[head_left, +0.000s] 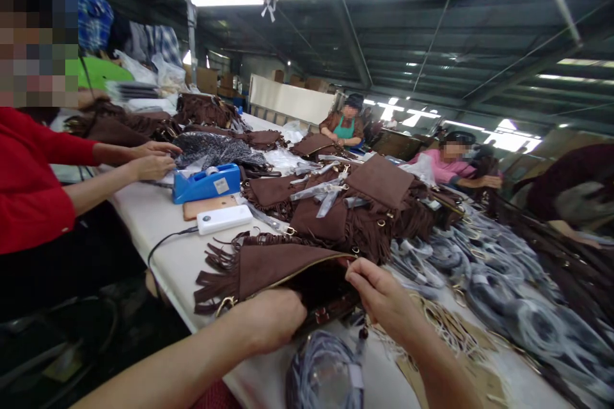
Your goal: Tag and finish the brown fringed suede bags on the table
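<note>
A brown fringed bag (pixel 268 263) lies in front of me, its brass zipper undone and the dark inside showing. My left hand (pixel 281 314) is closed at the near left edge of the opening, fingertips curled out of sight. At the right end of the opening, my right hand (pixel 377 287) pinches the bag's edge between thumb and fingers. Below the bag, close to me, rests a coiled strap in clear plastic wrap (pixel 326 370).
Beyond the bag are a white power bank (pixel 224 220) with a cable, a phone (pixel 208 206) and a blue tape dispenser (pixel 206 184). More brown bags (pixel 378 182) are heaped behind. Wrapped straps (pixel 499 287) and corded tags (pixel 451 326) lie right. A co-worker in red sleeves (pixel 33 172) works left.
</note>
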Action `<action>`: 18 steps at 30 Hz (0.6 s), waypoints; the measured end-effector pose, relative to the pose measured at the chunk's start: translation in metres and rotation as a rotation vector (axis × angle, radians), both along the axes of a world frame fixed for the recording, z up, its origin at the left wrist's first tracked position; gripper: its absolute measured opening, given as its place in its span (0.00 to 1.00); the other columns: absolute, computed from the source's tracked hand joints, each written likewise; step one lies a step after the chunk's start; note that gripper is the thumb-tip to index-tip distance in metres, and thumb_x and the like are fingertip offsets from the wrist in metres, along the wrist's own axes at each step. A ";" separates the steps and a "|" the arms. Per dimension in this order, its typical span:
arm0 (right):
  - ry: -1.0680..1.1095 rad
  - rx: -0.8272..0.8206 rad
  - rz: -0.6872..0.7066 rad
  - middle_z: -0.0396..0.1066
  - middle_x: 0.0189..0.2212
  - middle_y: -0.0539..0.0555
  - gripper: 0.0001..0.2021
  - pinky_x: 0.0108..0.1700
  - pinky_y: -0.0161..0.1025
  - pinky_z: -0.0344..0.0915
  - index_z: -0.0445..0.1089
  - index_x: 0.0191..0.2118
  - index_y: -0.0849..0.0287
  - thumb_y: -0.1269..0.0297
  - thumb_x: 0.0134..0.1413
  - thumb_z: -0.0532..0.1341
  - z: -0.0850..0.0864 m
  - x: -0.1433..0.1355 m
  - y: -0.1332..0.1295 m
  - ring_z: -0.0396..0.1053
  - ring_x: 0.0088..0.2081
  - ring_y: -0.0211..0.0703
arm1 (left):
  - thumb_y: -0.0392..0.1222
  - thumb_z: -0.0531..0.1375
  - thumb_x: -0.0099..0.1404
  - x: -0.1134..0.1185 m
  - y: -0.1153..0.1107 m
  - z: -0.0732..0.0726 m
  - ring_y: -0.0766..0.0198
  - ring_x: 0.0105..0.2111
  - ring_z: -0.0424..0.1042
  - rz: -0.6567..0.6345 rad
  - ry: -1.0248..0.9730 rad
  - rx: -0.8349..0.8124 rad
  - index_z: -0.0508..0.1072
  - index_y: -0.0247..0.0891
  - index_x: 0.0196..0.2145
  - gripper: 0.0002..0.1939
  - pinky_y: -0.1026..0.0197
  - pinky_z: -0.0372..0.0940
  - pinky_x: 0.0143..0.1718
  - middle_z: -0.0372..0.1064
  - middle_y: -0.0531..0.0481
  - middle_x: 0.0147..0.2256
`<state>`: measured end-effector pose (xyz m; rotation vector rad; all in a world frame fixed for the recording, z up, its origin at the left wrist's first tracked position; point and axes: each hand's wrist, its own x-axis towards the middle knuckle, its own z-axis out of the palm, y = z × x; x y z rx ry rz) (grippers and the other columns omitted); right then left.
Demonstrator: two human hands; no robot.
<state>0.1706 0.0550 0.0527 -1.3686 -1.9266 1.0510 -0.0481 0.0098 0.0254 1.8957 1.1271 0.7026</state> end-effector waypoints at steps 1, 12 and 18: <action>-0.008 0.014 0.007 0.49 0.13 0.38 0.10 0.17 0.32 0.46 0.60 0.29 0.53 0.56 0.59 0.52 0.001 -0.001 0.000 0.50 0.14 0.33 | 0.30 0.59 0.52 -0.009 -0.007 0.010 0.44 0.39 0.73 -0.007 0.061 0.018 0.75 0.42 0.28 0.08 0.45 0.63 0.51 0.74 0.42 0.31; -0.191 0.330 0.063 0.64 0.24 0.49 0.09 0.33 0.37 0.55 0.59 0.29 0.54 0.64 0.60 0.49 -0.008 -0.047 -0.006 0.62 0.28 0.42 | 0.37 0.47 0.66 -0.091 0.007 0.009 0.56 0.40 0.73 0.336 0.307 0.118 0.73 0.39 0.42 0.16 0.59 0.64 0.43 0.75 0.47 0.38; -0.252 0.278 0.364 0.68 0.26 0.51 0.10 0.32 0.36 0.53 0.62 0.30 0.56 0.74 0.57 0.49 -0.036 -0.075 -0.026 0.63 0.28 0.41 | 0.35 0.48 0.64 -0.084 0.012 0.022 0.57 0.38 0.72 0.357 0.311 0.155 0.71 0.40 0.41 0.14 0.60 0.63 0.41 0.74 0.48 0.36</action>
